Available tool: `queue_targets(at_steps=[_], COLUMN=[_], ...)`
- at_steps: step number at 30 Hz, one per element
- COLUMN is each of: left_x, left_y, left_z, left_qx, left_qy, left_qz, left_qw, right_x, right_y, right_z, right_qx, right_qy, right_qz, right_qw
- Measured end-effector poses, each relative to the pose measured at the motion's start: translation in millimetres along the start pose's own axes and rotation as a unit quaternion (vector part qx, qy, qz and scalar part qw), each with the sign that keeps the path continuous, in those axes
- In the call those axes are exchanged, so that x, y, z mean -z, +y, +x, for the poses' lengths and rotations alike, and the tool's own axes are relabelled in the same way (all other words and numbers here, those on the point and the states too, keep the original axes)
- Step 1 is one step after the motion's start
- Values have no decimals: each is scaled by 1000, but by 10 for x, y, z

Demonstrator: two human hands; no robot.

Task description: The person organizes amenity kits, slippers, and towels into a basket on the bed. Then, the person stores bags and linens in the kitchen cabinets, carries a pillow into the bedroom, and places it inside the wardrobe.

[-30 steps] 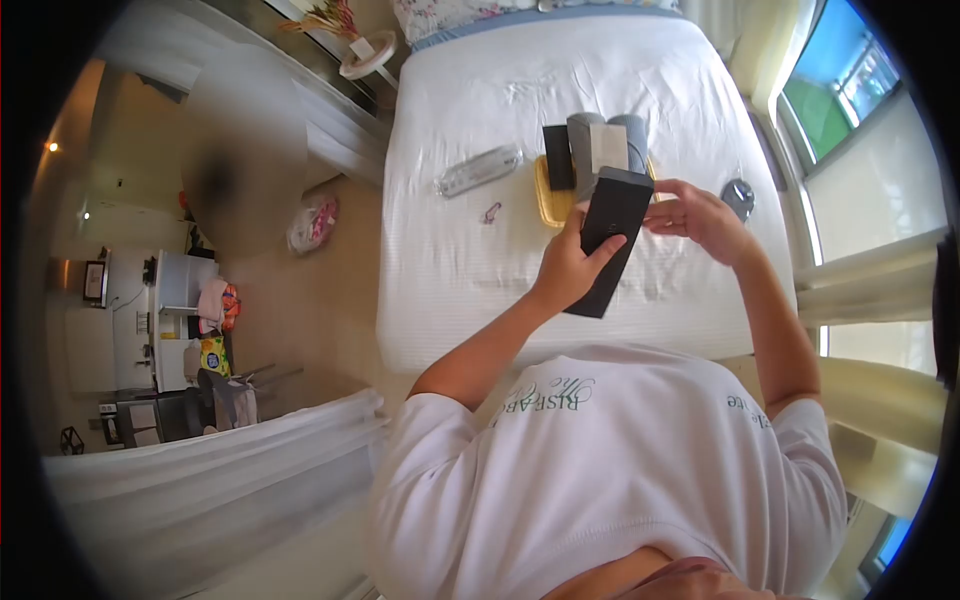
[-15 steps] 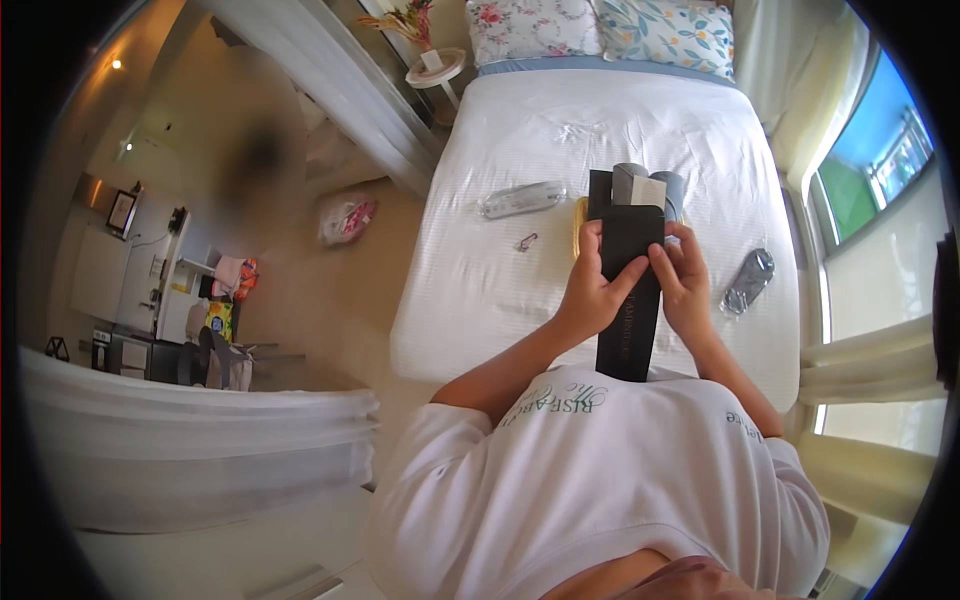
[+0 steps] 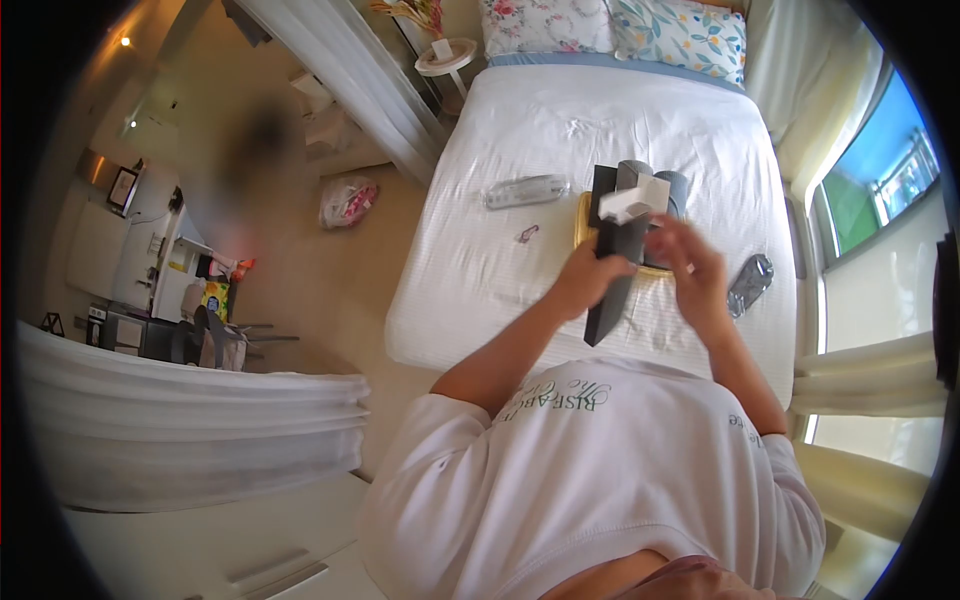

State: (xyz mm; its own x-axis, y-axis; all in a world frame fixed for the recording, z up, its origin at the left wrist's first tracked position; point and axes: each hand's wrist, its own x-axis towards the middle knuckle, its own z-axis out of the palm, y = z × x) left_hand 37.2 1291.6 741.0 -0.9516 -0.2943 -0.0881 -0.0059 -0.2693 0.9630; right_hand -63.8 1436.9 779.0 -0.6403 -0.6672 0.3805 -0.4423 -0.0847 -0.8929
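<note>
My left hand point(image 3: 588, 278) is wrapped round a long black box point(image 3: 612, 290), held upright and tilted over the bed. At its upper end a white piece point(image 3: 628, 203) shows, blurred, at the box's opening. Close by on the right is my right hand point(image 3: 700, 275), its fingers bent and smeared by motion beside the box's top. Behind the box, grey rolled items point(image 3: 678, 190) and a dark flat panel point(image 3: 603, 180) stand in a yellow-rimmed basket point(image 3: 581, 222), partly hidden by my hands and the box.
On the white bed point(image 3: 450, 290) lie a clear plastic package point(image 3: 525, 191), a small pinkish item point(image 3: 527, 234) and a dark wrapped item point(image 3: 750, 284). Pillows point(image 3: 680, 38) rest at the head. A round side table point(image 3: 446, 58) and a plastic bag point(image 3: 349, 203) are to the left.
The black box has turned, and a white piece now shows at its upper end. My right hand has come away from the box's front to its right side; my left hand keeps its hold.
</note>
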Motion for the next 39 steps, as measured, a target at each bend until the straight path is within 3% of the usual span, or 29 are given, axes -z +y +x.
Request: queue_targets(at_steps=[1, 2, 3, 5, 8, 11, 17, 23, 29, 32, 35, 38, 39], left_x=[69, 9, -38, -100, -169, -170, -212, -260, -259, -234, -258, -297, -309], left_y=[98, 160, 196, 224, 167, 158, 202, 168, 197, 147, 117, 90, 73], left_z=[10, -13, -30, -48, -54, -77, -156, -153, -140, -99, -94, -118, -125], left_qx=[83, 60, 74, 101, 103, 114, 80, 19, 60, 85, 6, -168, -171], left_qy=[-63, -71, -74, -81, -94, -82, -83, -74, -63, -51, 10, 68, 81], left_qz=[-121, -189, -183, -172, -144, -146, -135, -88, -125, -148, -141, -14, -9], left_qw=[987, 978, 977, 977, 980, 979, 984, 993, 988, 984, 990, 983, 982], right_x=[71, 131, 193, 231, 274, 316, 255, 278, 265, 249, 148, 121, 118], right_y=[67, 92, 91, 22, -79, 85, -95, -181, -143, -130, -257, -120, -112], right_z=[89, 199, 302, 362, 388, 378, 298, 342, 331, 306, 226, 179, 175], right_qx=[-23, -6, -12, -106, -253, -248, -118, -129, -93, -125, -72, -53, -49], right_qy=[36, 57, 45, -17, -110, -120, -115, -106, -100, -113, -112, -110, -109], right_qz=[27, 74, 89, 223, 314, 282, 137, 139, 90, 78, -15, 12, 28], right_qw=[999, 996, 995, 969, 908, 919, 977, 976, 987, 983, 991, 992, 992])
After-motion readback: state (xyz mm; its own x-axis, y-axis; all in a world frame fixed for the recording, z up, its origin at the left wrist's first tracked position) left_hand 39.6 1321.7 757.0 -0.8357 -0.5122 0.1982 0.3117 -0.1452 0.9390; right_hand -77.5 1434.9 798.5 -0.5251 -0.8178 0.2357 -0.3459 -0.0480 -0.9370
